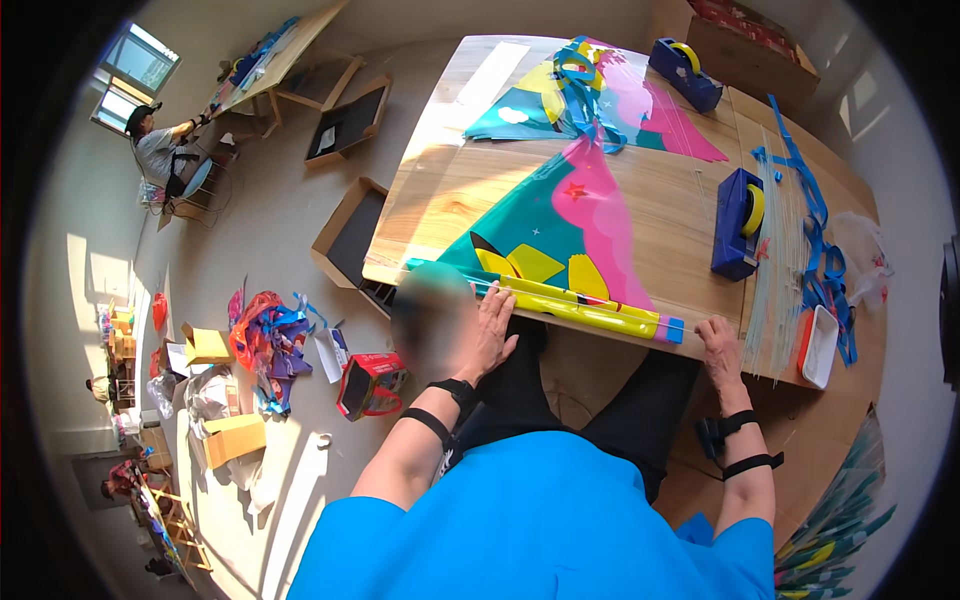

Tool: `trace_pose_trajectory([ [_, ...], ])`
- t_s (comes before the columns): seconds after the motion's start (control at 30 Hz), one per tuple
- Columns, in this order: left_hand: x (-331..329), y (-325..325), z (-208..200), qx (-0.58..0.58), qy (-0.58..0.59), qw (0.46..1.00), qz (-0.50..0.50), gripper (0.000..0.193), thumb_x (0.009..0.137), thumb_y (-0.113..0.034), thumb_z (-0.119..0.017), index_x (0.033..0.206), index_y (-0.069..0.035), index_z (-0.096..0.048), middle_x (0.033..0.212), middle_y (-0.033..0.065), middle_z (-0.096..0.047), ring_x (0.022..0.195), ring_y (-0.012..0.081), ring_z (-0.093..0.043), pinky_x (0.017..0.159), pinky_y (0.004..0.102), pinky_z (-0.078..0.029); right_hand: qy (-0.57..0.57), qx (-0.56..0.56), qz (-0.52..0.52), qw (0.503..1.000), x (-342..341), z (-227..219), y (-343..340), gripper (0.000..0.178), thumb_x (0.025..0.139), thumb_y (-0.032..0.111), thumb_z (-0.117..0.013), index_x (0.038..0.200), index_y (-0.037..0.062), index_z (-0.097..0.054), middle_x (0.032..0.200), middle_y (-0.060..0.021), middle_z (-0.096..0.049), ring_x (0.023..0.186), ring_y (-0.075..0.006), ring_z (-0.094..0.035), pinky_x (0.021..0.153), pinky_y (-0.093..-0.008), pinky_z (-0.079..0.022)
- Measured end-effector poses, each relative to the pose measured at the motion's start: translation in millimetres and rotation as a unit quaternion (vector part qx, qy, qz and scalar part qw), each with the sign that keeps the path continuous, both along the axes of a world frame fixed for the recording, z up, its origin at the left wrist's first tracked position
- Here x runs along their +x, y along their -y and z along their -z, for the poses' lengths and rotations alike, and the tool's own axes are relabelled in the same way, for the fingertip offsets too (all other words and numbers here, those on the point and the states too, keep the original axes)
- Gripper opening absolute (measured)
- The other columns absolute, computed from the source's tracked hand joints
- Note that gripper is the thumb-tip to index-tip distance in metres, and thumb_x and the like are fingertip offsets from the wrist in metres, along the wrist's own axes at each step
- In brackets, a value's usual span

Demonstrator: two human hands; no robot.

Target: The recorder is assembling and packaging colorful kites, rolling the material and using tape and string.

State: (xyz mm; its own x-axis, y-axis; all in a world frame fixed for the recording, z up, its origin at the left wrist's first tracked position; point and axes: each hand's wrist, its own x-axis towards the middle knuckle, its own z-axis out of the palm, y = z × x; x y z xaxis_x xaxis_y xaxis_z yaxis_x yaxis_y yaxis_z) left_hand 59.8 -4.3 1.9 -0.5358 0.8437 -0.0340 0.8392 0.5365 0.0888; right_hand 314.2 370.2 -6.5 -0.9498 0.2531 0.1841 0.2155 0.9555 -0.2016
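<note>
Overall: bright daylight, colours vivid.
Light source: a window (138,75) at the upper left; sun patches lie on the floor (270,230) along the left and lower left.
Glare: a pale washed-out band crosses the far left corner of the table (455,190).
Shadows: dark under the table's near edge.
Blur: a smeared, soft patch sits at the table's near left corner.
Distortion: fisheye; straight edges bow, black vignette rings the frame.

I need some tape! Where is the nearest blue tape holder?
In the head view, the blue tape holder stands on the wooden table, on the person's right, beyond the right hand and beside the colourful kite.
</note>
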Motion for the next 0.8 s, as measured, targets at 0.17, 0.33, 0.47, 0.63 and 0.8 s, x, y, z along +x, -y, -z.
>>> trace_pose_trajectory([
  [0.17, 2, 2, 5, 0.048, 0.015, 0.999, -0.007, 0.067, 0.079, -0.028, -0.072, 0.135, -0.002, -0.046, 0.142, 0.0132, -0.04, 0.131, 0.0291, -0.04, 0.121, 0.0468, -0.017, 0.002, 0.009, -0.013, 1.0, -1, 6, -6, 0.01, 0.08, 0.006, -0.055, 0.09, 0.0088, -0.057, 0.085, -0.0119, -0.053, 0.086, -0.0312, -0.056, 0.073, -0.0407, -0.046],
  [0.33, -1, 2, 2, 0.101, 0.062, 0.993, -0.016, 0.062, 0.079, -0.022, -0.073, 0.132, -0.001, -0.05, 0.146, 0.0161, -0.033, 0.123, 0.0288, -0.049, 0.118, 0.0429, -0.026, 0.003, 0.022, -0.012, 1.0, 3, 10, -9, 0.01, 0.079, 0.006, -0.056, 0.088, 0.0074, -0.057, 0.085, -0.0126, -0.052, 0.086, -0.0319, -0.056, 0.073, -0.0408, -0.047],
  [0.47, -2, 5, 4, 0.077, 0.04, 0.996, -0.012, 0.061, 0.081, -0.024, -0.071, 0.134, -0.003, -0.051, 0.15, 0.0155, -0.032, 0.129, 0.0293, -0.045, 0.118, 0.0411, -0.028, 0.007, 0.019, -0.012, 1.0, 4, 8, -10, 0.012, 0.077, 0.004, -0.058, 0.088, 0.0069, -0.058, 0.086, -0.0123, -0.052, 0.088, -0.0319, -0.056, 0.074, -0.0406, -0.047],
  [0.63, 0, 2, 1, 0.065, 0.042, 0.997, -0.017, 0.059, 0.081, -0.023, -0.069, 0.134, -0.004, -0.051, 0.152, 0.0145, -0.032, 0.134, 0.0308, -0.04, 0.114, 0.0365, -0.033, 0.011, 0.02, 0.006, 1.0, 6, 7, -8, 0.019, 0.077, 0.004, -0.061, 0.096, 0.0082, -0.061, 0.093, -0.0119, -0.057, 0.093, -0.0318, -0.057, 0.082, -0.0419, -0.046],
  [0.8, -1, 4, 0, 0.093, 0.053, 0.994, -0.021, 0.06, 0.079, -0.018, -0.071, 0.134, -0.004, -0.05, 0.149, 0.014, -0.035, 0.133, 0.0315, -0.041, 0.111, 0.0371, -0.038, -0.095, 0.035, -0.03, 0.994, -35, -26, 34, 0.026, 0.077, 0.008, -0.064, 0.103, 0.0065, -0.064, 0.102, -0.0118, -0.062, 0.094, -0.0323, -0.057, 0.091, -0.0466, -0.041],
])
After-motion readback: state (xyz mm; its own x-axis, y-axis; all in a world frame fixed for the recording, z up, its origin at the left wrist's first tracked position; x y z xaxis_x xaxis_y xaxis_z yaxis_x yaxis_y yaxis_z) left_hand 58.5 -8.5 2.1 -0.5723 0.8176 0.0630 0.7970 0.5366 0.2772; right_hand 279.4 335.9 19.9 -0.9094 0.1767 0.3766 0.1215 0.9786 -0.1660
